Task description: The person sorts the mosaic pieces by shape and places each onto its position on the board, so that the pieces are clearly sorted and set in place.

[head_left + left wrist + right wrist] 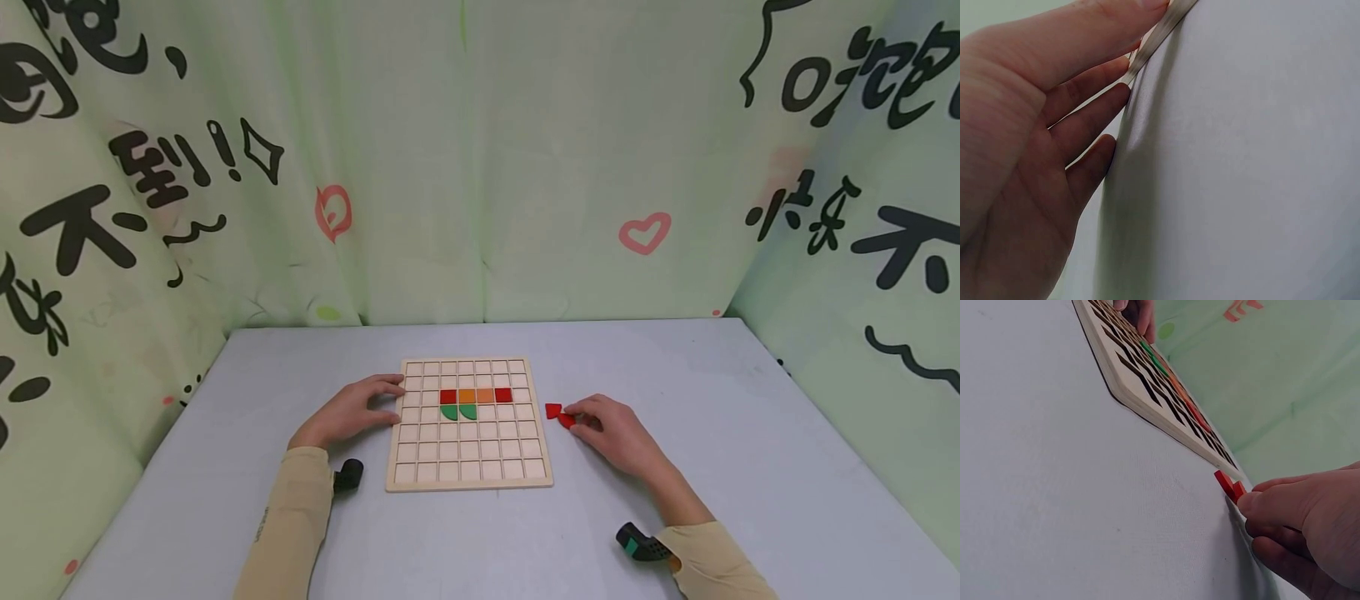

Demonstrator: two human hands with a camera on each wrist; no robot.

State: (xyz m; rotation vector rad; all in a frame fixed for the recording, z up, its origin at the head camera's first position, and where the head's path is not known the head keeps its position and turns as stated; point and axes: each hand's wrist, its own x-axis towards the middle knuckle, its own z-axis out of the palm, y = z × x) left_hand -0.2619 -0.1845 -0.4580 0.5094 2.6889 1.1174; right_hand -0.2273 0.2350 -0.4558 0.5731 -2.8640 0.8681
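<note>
A square wooden grid board (480,473) lies on the table. One of its rows holds a red square (447,397), two orange squares (476,396) and another red square (503,395); two green quarter-round pieces (458,412) sit just below. My left hand (354,412) rests its thumb and fingertips along the board's left edge, fingers extended in the left wrist view. Right of the board, my right hand (615,432) pinches a small red curved piece (566,421) between thumb and forefinger. Against it lies a second red piece (553,411), close to the board's right edge.
The board stands on a pale table (480,550). Behind and at both sides hangs a light green curtain (480,167) with black lettering and red hearts. A black device sits at each wrist, the left one (348,476) and the right one (641,543).
</note>
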